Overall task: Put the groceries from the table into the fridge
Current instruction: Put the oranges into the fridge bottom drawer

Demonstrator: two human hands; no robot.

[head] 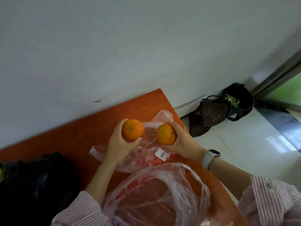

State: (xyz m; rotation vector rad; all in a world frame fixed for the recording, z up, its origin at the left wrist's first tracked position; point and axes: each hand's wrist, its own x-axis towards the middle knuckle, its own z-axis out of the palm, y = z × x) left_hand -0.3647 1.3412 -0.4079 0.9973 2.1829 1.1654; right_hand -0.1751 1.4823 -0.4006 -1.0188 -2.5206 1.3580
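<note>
both hands are full. left hand (118,144) wraps an orange (133,132) from below and behind, thumb under it, fingers curled over the far side; right hand (182,141) cups a second orange (166,134) the same way, palm beneath. the two fruits hang above the orange-brown table (78,128), near each other but apart, over a flattened clear plastic bag (146,154) with red print and a small white label (161,154). a second clear bag (156,193) lies open nearer the body, and a black bag (35,180) sits at the left end of the table. a watch (211,156) is on the right wrist. the fridge is not in view, so the carry has yet to be made.

risks, as i judge them: each orange is round and smooth and held by one hand only, so a loosened curl during the turn away from the table could let one roll off the palm and drop to the tiled floor (244,144). with no free hand, opening a fridge door means shifting both fruits into one grip or pinning one against the body, and that is where a slip is likeliest. the loose bag handles lie close under the wrists and could snag a striped sleeve (84,207), dragging plastic off the table edge. a dark bin (239,98) and a dark basket (210,116) stand on the floor past the table corner, a tripping hazard if the path goes that way.
</note>
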